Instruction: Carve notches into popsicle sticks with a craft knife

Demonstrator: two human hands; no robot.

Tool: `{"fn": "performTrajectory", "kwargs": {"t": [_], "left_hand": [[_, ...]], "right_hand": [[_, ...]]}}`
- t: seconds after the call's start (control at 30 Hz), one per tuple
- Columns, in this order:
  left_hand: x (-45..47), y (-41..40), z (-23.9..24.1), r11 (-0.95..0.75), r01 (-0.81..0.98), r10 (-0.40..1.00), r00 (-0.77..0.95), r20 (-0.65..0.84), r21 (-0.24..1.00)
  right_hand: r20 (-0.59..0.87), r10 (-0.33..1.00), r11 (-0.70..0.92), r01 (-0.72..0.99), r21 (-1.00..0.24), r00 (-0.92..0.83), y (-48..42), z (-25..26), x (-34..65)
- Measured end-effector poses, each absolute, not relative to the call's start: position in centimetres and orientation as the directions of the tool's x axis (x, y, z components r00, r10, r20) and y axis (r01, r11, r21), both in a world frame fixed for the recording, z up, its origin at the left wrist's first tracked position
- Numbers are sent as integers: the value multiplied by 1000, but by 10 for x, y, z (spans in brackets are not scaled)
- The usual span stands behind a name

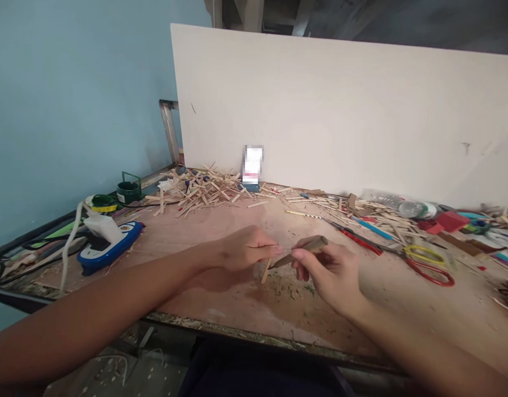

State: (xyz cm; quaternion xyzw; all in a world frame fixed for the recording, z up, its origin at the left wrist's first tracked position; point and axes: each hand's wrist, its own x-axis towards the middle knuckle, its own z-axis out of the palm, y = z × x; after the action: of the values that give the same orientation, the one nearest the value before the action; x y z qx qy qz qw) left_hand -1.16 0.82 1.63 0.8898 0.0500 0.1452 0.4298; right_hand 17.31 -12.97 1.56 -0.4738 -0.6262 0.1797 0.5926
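Wood stick, seemingly unfinished, sits just below centre, pinched in the left hand; the right hand clasps a tool.

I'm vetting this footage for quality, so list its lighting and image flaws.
Head view: the phone is pixelated, its screen almost pure white; head view: a soft shadow darkens the table below the left forearm; head view: the area above the white board is dim; head view: the stick lacks fine detail.
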Motion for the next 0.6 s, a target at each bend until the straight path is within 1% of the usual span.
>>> {"fn": "performTrajectory", "kwargs": {"t": [0.6], "left_hand": [[-10,12,13,-631,-34,221,949,222,775]], "right_hand": [[560,808,467,380,-799,184,-129,16,175]]}}
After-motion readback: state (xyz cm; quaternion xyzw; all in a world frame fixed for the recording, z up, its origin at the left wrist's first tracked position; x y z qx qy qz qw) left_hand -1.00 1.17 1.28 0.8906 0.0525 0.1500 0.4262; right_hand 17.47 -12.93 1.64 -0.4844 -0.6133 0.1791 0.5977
